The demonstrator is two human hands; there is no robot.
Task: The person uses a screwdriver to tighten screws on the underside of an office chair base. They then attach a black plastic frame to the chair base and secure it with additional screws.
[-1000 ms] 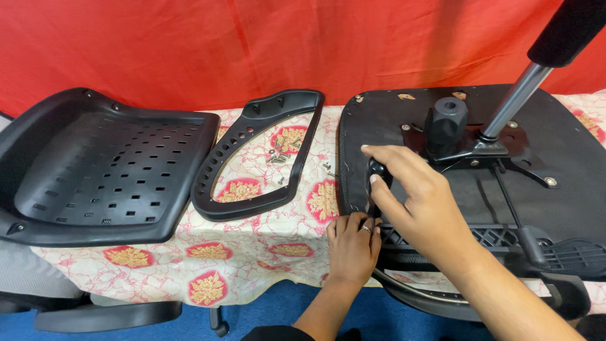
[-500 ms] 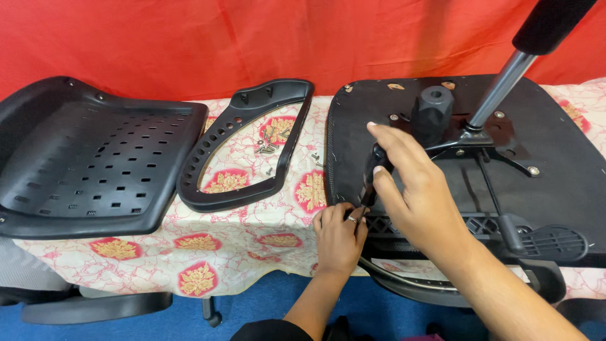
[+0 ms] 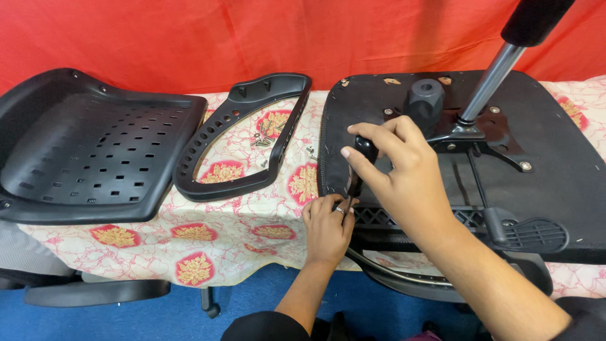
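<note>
Two hands, left and right, one screwdriver, one upturned seat base, one perforated black shell, one armrest frame, one loose screw cluster

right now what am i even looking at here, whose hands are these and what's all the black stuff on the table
This is one view from a camera worn on a person's head, looking down at their own two bare hands. The right hand grips a black-handled screwdriver, tip down at the edge of an upturned chair seat. The left hand steadies things by the tip. On the flowered tablecloth lie a perforated black chair back, a black armrest frame and loose screws. A metal gas-lift column rises from the seat.
</note>
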